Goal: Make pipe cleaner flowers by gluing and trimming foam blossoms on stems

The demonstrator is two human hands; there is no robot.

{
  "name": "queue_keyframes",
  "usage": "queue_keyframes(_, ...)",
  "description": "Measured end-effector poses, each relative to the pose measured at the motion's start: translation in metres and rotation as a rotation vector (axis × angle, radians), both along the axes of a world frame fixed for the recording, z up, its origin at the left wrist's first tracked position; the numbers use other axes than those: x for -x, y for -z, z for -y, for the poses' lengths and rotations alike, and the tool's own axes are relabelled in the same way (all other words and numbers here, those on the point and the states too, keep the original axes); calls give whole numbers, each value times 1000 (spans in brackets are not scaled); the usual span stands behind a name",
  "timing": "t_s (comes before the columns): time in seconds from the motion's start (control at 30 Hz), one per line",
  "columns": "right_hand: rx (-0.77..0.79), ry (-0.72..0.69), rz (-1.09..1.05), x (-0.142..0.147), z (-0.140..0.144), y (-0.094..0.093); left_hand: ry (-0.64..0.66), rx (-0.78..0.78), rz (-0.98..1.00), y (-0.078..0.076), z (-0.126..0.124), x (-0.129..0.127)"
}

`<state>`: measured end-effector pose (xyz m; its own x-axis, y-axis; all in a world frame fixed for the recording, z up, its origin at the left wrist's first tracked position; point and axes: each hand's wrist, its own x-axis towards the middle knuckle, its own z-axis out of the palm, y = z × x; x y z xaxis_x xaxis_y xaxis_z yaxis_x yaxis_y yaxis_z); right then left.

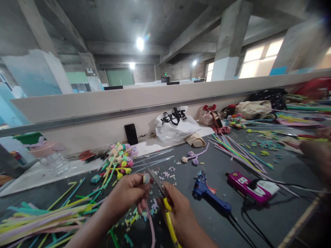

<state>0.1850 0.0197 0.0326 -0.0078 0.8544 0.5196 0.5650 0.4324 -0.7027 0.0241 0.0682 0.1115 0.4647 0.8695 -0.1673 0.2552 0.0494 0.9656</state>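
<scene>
The left hand (126, 194) was closed in a pinch around the coiled tip of a pink pipe cleaner (149, 210), whose loose tail hung down past the fingers toward the bench (279, 213). The right hand (181, 217) was wrapped shut around the yellow handles of a pair of scissors (161, 193), the blades lifted to the coil and seemingly parted only a little; how far they gaped was hard to tell.

Taking the blue glue gun (210, 196) as the mark, both hands worked just left of it, the bundle of loose pipe cleaners (38, 220) lay far to its left, and the finished bunch of small flowers (120, 160) stood up and to the left. A purple corded tool (249, 187) sat just right of the gun.

Trimming there would probably go best with the coil pinched tight so it could not unwind, the blades set close against the roll but clear of the fingertips, and one clean snip square across the wire. A skewed cut would likely leave a sharp stub.
</scene>
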Motion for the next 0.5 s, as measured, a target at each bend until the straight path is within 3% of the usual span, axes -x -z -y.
queue_keyframes(0.2,-24,45,-187,0,-10,8,-86,116,285,-3,-1,3)
queue_keyframes(0.3,-36,64,-169,-1,-10,10,-105,80,180,-5,1,3)
queue_keyframes(0.5,-33,58,-44,-1,-5,8,-112,-217,-50,-1,-6,9)
